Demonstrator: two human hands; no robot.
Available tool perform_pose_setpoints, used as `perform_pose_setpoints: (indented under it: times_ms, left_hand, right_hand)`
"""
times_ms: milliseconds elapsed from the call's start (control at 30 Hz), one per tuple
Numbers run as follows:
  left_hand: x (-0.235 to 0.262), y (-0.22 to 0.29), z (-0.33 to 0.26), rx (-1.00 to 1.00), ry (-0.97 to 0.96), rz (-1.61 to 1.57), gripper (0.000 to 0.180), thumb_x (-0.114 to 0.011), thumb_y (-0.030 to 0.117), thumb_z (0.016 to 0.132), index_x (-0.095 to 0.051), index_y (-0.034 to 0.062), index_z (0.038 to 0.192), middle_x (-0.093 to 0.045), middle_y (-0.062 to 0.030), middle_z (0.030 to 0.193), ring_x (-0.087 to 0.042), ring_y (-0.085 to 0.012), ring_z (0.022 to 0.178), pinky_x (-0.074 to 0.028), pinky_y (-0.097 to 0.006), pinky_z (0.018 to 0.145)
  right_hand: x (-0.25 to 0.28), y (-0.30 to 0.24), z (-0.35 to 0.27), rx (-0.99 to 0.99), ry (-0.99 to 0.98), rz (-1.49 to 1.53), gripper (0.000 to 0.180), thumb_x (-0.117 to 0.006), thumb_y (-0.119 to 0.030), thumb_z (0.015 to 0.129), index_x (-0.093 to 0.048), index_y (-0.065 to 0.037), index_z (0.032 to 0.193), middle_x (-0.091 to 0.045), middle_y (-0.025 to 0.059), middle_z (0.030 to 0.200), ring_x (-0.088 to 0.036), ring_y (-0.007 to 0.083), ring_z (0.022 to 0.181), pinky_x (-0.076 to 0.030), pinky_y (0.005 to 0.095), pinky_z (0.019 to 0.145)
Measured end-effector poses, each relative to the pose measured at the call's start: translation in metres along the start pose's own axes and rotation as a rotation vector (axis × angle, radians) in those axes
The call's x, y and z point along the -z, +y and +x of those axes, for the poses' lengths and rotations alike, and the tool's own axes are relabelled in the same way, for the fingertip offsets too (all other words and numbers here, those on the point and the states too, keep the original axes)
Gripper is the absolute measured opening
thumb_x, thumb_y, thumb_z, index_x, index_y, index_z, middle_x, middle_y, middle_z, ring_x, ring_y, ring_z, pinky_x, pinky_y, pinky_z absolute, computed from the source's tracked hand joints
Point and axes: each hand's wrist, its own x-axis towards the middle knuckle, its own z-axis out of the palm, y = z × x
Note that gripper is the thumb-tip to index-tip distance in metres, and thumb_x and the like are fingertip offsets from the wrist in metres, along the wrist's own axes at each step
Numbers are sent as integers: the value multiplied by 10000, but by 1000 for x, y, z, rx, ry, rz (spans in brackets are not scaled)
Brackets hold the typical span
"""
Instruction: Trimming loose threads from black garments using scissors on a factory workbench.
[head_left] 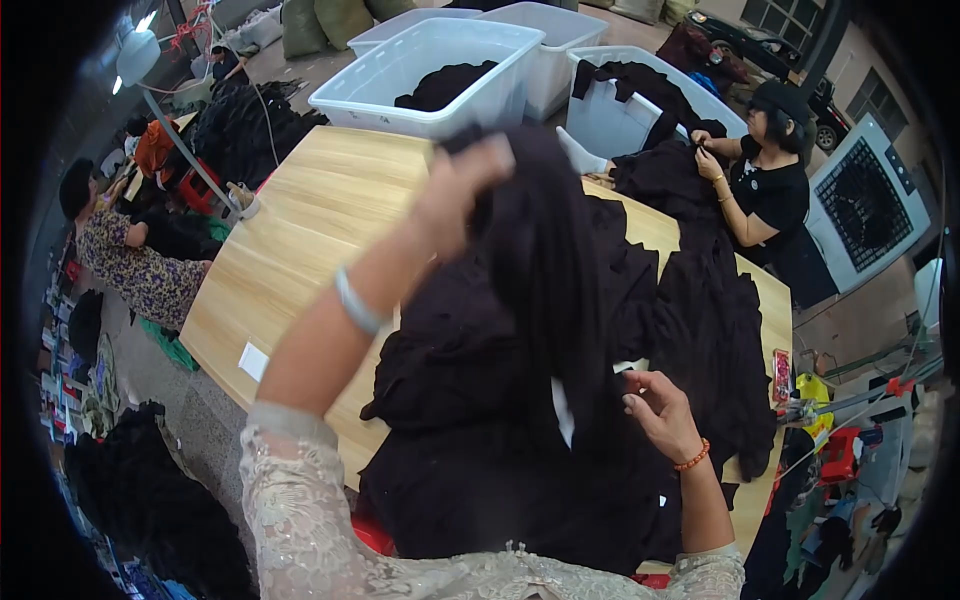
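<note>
My left hand is raised above the wooden table and grips the top of a black garment, which hangs down from it. My right hand is lower, at the garment's bottom edge, with fingers pinching the dark cloth near a white tag. Under both hands lies a big heap of black clothes that covers the near part of the table. A pale bracelet sits on my left wrist and an orange bead band on my right.
Several white plastic bins with black clothes stand at the table's far end. A person in black handles dark cloth at the far right. Another person in a patterned dress sits at the left. A lamp clamps to the left edge.
</note>
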Motion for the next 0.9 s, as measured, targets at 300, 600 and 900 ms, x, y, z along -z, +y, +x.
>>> perform_pose_setpoints:
  times_ms: [300, 600, 900]
  left_hand:
    - [89, -34, 6, -388, 271, 421, 647, -639, 181, 903, -323, 49, 1453, -536, -126, 1294, -535, -227, 1179, -438, -384, 988]
    - [133, -193, -206, 2, 246, 1274, 300, -731, 93, 729, -655, 52, 1017, -614, -114, 983, -575, -339, 933, -456, -406, 863]
    - [49, -129, -229, -145, 266, 826, 211, -539, -72, 820, -628, 2, 996, -631, -134, 868, -630, -236, 778, -481, -286, 696]
  right_hand:
    - [-14, 9, 55, 13, 86, -171, 421, -683, -23, 819, -567, -44, 1224, -591, 79, 1018, -608, 154, 841, -518, 240, 682]
    - [-67, 44, 164, 544, 18, -850, 540, -707, -78, 717, -569, -141, 1236, -517, 89, 1267, -475, 303, 1183, -352, 423, 1029]
    - [-19, 52, 140, 331, 98, -339, 309, -483, 95, 784, -622, -37, 1026, -606, 101, 840, -600, 201, 681, -469, 280, 641]
